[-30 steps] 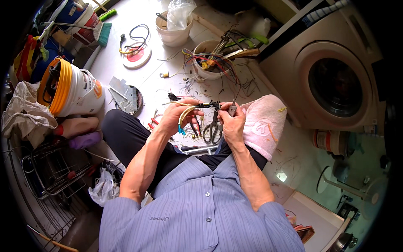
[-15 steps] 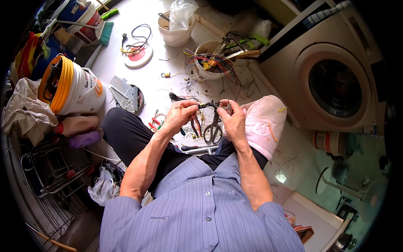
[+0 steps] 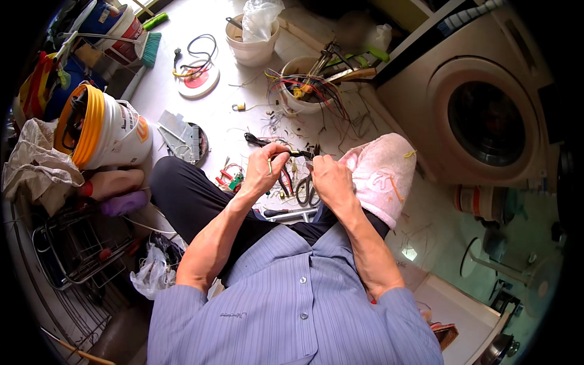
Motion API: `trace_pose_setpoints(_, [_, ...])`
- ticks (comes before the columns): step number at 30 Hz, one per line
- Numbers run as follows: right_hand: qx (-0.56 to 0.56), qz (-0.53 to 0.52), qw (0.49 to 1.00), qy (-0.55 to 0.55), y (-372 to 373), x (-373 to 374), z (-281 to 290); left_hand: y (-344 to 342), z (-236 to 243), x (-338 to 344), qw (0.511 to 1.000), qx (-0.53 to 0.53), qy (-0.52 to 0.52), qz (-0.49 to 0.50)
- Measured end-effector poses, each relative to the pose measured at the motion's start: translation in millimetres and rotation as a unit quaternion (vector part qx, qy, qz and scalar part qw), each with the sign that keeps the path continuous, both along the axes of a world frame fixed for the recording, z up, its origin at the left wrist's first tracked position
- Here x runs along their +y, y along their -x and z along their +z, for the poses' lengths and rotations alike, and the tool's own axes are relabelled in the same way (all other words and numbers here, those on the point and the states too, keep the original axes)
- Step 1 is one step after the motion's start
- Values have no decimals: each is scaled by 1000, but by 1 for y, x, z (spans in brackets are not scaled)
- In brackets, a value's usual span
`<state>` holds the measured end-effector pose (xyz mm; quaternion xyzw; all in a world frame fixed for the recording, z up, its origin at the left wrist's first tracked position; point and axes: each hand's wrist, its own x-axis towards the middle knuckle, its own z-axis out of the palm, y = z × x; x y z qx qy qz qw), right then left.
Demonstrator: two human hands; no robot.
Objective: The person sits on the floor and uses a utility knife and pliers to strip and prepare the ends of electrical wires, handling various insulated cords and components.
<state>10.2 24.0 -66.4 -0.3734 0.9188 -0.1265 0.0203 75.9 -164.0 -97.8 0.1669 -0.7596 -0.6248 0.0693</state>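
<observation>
I sit on the floor with both hands raised over my lap. My left hand (image 3: 266, 168) is closed around a thin yellow-green wire (image 3: 270, 165) and a dark cable end. My right hand (image 3: 326, 179) grips a small dark cutting tool (image 3: 311, 154) whose tip meets the wire between the two hands. Below the hands, scissors (image 3: 307, 190) and red-handled pliers (image 3: 285, 182) lie on the floor. A pink towel (image 3: 380, 176) covers my right knee.
A white tub of tangled coloured wires (image 3: 304, 88) stands ahead, a white bucket with a plastic bag (image 3: 252, 36) behind it. A washing machine (image 3: 480, 115) is at right. A yellow-rimmed white bucket (image 3: 106, 128), a wire rack (image 3: 73, 249) and a red disc with cable (image 3: 198, 76) are at left.
The yellow-green wire loop that hung from my left hand has been drawn in. Both hands stay close together at the same spot over my lap.
</observation>
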Motion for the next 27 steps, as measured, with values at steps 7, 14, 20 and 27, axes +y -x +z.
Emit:
trace_pose_setpoints(7, [-15, 10, 1000, -11, 7, 3, -6, -2, 4, -3, 998, -16, 23, -50])
trace_pose_setpoints(14, [-67, 41, 997, 27, 16, 4, -5, -5, 18, -18, 995, 19, -33, -89])
trace_pose_setpoints(20, [-114, -63, 989, -71, 35, 22, -30, -15, 30, -47, 970, 0, -244, 10])
trace_pose_setpoints(27, [-462, -172, 808, 322, 14, -1, 11, -9, 22, -45, 898, -21, -432, 76])
